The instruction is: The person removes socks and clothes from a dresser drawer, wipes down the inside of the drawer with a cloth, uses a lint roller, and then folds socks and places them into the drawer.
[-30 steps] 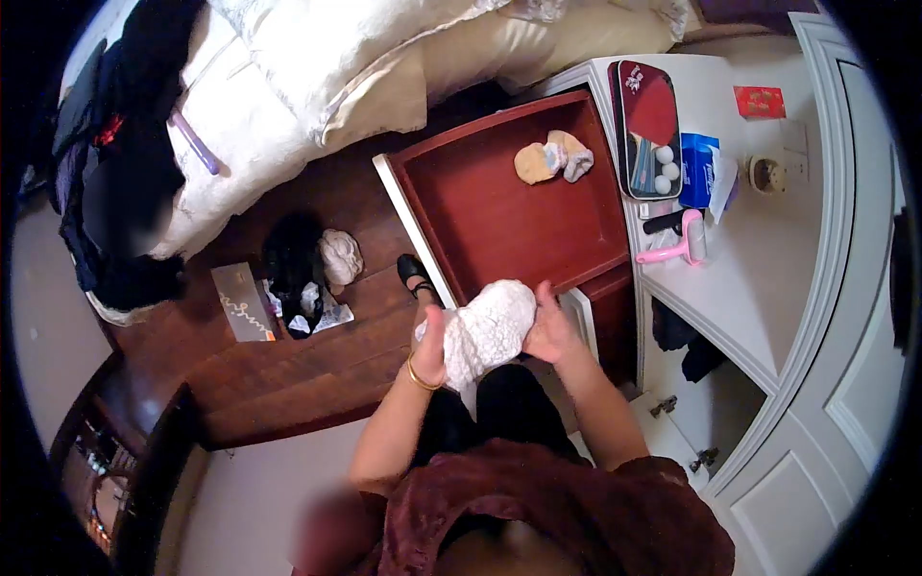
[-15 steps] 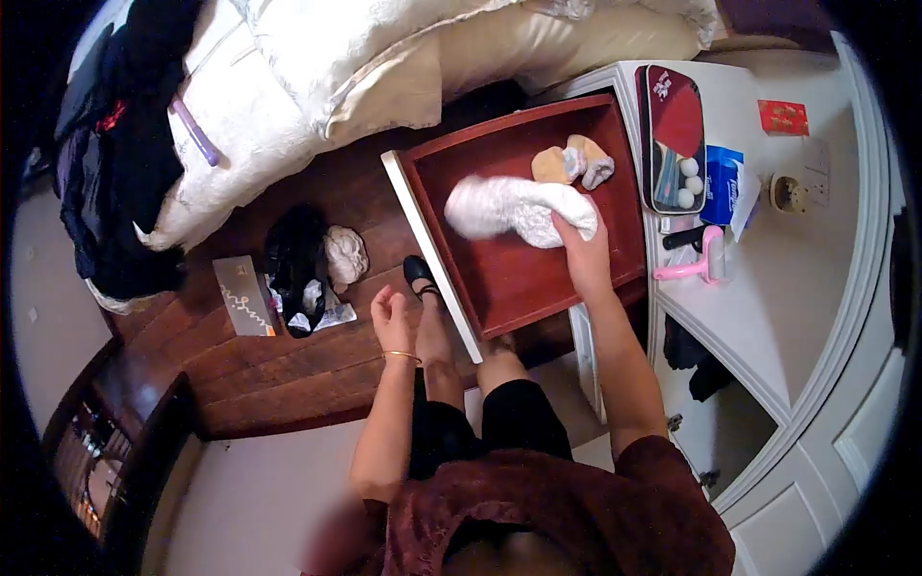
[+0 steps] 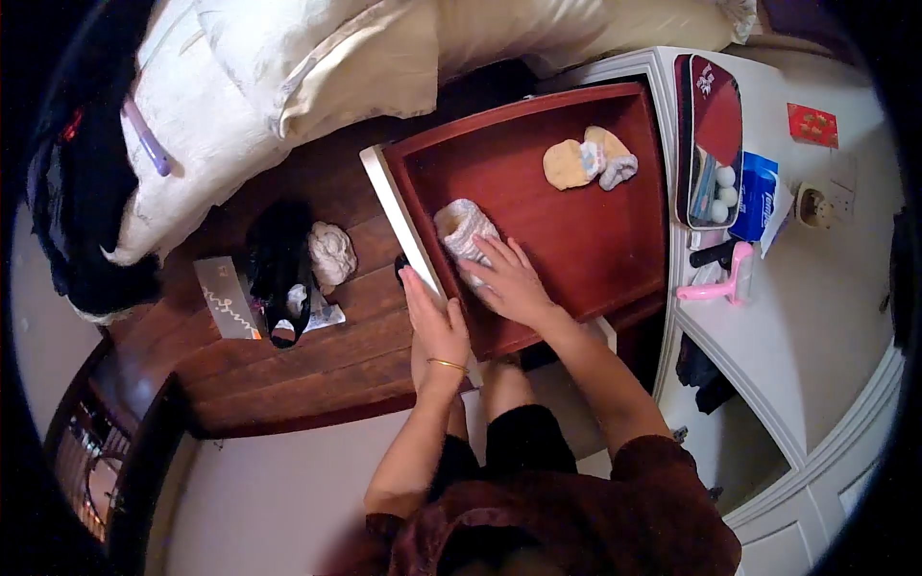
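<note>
A pulled-out red-brown drawer [image 3: 576,240] with a white front panel [image 3: 399,206] lies before me. Inside, against the front panel, rests a white fuzzy sock [image 3: 464,223], partly covered by my right hand [image 3: 507,283]. The fingers of that hand are stretched out and lie on the sock without wrapping round it. My left hand [image 3: 437,326] is at the outer side of the front panel, fingers extended along it, open. Small yellow and grey socks [image 3: 576,163] lie toward the back of the drawer.
A white cabinet top [image 3: 749,326] at right bears a table tennis case [image 3: 709,144], a blue tissue pack [image 3: 756,197] and a pink lint roller [image 3: 725,276]. On the wooden floor are a black bag [image 3: 279,259], a grey box [image 3: 228,298] and a cream bundle [image 3: 331,256]. A bed [image 3: 355,58] stands beyond.
My right hand moved left and set the white sock down by the drawer's front, loosening its grip. My left hand came up to the front panel.
</note>
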Tool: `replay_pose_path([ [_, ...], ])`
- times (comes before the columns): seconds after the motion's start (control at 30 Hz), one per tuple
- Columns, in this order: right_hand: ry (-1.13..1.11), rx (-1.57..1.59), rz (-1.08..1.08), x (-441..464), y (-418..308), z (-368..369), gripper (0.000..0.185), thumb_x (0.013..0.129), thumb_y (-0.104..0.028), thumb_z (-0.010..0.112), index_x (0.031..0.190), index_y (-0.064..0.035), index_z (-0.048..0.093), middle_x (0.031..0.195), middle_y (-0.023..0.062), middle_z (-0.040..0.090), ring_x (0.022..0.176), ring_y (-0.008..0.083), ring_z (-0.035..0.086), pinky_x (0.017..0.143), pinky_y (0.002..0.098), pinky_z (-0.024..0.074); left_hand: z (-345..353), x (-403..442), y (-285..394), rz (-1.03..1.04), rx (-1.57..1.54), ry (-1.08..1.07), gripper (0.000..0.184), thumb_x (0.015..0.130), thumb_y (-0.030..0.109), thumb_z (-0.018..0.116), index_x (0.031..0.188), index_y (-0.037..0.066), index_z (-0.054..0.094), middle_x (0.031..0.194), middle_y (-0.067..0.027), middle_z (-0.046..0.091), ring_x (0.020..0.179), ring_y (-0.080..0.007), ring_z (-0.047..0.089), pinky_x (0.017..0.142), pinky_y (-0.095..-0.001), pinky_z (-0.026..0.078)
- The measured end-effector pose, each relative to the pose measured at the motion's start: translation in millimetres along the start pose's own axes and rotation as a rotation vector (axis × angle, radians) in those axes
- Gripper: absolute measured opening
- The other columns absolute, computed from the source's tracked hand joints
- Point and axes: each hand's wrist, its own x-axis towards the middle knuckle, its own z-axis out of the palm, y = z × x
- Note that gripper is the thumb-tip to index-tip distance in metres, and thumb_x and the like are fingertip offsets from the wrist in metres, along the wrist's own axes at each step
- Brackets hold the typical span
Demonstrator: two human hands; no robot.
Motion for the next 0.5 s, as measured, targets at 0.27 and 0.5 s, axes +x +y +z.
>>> replay_pose_path([
  [0.27,-0.058,-0.433,-0.023,21,42,98,0.045,0.085,-0.010,0.049,0.128,-0.0007,0.051,0.147,0.0108,0.034,0.143,0.0261,0.018,0.116,0.0486,0.0119,16,5,-12,-0.098,-0.138,-0.052,0.083,0.077,-0.009,0.045,0.146,-0.007,0.000,0.151,-0.0281,0.011,0.140,-0.0405,0.016,0.115,-0.0385,0.011],
  [0.5,-0.043,-0.567,-0.127,82,37,55,0.046,0.081,-0.014,0.052,0.126,-0.0041,0.053,0.135,0.0105,0.047,0.138,0.0245,0.027,0.115,0.0483,0.0123,13,9,-13,-0.062,0.024,-0.065,0.082,0.078,-0.005,0.052,0.144,-0.009,0.004,0.132,-0.0344,0.039,0.117,-0.0468,0.045,0.101,-0.0429,0.037],
])
